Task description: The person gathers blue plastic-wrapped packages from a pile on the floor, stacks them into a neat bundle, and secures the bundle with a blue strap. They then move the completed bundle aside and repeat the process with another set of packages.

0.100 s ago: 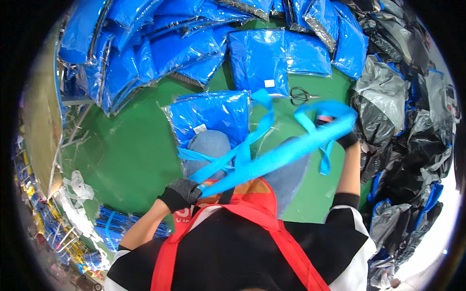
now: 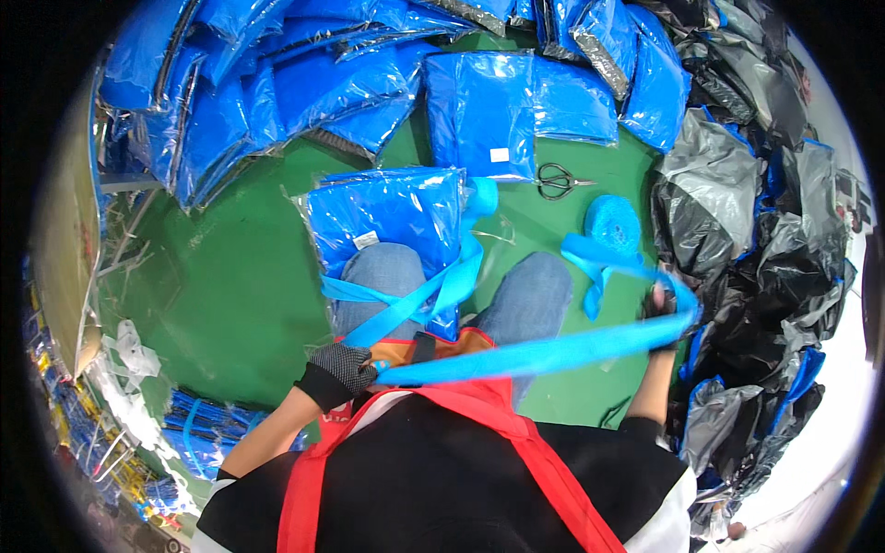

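My left hand [image 2: 339, 373], in a dotted black glove, is closed on a light-blue strap [image 2: 516, 361] close to my lap. From there the strap stretches out to my right hand [image 2: 662, 318], which grips it in a dark glove, slightly blurred, and loops back left. Another length crosses my thigh and a stack of blue packages in clear plastic [image 2: 392, 207] by my knee. A roll of the light-blue strap [image 2: 613, 224] sits on the floor beyond my right hand, a loose tail beside it.
Black-handled scissors [image 2: 560, 182] lie on the green floor [image 2: 230, 295]. Plastic-wrapped blue packages [image 2: 479, 111] are heaped along the far side. Grey and black bags [image 2: 705, 184] crowd the right. A flat bundle with blue ties [image 2: 198, 429] lies at the left.
My right hand has swung toward me, pulling the strap lower and straighter. The strap roll, hidden before, now shows on the floor. My left hand keeps its grip.
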`<state>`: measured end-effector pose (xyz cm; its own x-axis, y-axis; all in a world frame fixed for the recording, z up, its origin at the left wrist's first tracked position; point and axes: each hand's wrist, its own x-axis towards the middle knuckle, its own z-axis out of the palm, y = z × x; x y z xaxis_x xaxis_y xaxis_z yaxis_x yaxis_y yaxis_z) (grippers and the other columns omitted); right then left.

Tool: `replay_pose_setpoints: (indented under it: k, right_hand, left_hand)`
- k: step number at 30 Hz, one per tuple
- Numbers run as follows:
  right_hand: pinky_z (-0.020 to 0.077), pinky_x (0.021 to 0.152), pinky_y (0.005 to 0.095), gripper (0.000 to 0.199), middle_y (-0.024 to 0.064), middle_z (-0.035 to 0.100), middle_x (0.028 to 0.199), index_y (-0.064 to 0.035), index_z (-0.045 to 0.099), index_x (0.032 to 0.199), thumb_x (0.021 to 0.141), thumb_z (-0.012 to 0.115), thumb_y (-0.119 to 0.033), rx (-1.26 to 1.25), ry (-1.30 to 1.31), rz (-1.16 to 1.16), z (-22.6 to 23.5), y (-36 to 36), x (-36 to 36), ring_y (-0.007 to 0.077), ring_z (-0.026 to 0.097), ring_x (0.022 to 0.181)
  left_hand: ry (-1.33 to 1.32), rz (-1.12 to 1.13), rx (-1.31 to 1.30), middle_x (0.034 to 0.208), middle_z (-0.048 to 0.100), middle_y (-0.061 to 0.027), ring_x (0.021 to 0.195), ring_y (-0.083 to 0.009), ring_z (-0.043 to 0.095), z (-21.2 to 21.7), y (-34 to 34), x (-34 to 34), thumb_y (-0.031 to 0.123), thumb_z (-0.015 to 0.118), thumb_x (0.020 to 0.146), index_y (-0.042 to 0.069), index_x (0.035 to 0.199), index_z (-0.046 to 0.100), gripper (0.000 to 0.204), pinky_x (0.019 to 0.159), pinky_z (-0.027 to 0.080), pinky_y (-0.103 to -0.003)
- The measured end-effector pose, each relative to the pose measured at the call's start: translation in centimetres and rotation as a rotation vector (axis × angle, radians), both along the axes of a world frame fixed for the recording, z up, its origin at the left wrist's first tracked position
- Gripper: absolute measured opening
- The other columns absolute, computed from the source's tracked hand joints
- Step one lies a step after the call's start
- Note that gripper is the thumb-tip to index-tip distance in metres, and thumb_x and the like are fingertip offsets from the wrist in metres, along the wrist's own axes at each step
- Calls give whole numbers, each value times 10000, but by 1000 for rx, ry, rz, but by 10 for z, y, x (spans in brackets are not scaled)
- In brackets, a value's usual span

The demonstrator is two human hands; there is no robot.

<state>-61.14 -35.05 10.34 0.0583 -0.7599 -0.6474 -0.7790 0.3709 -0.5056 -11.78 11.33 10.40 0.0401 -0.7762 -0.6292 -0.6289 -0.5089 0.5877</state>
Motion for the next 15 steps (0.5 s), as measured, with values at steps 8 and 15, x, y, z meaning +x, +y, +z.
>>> replay_pose_setpoints:
  k: [8, 15]
  right_hand:
    - [476, 545, 312, 402, 126, 617, 719, -32, 622, 847, 933, 437, -378, 519, 337, 152, -31, 187, -64, 212, 583, 591]
    - [498, 642, 370, 409, 85, 662, 821, -37, 620, 956, 900, 470, -413, 689, -376, 469, -106, 236, 284, 214, 614, 683]
  left_hand:
    - [8, 262, -139, 657, 594, -120, 592, -297, 605, -12, 22, -11, 318, 642, 793, 76, 859, 546, 268, 556, 472, -407]
    - [-216, 340, -251, 856, 610, -164, 742, -301, 617, -8, 20, -11, 230, 598, 812, 47, 968, 575, 242, 624, 488, -400]
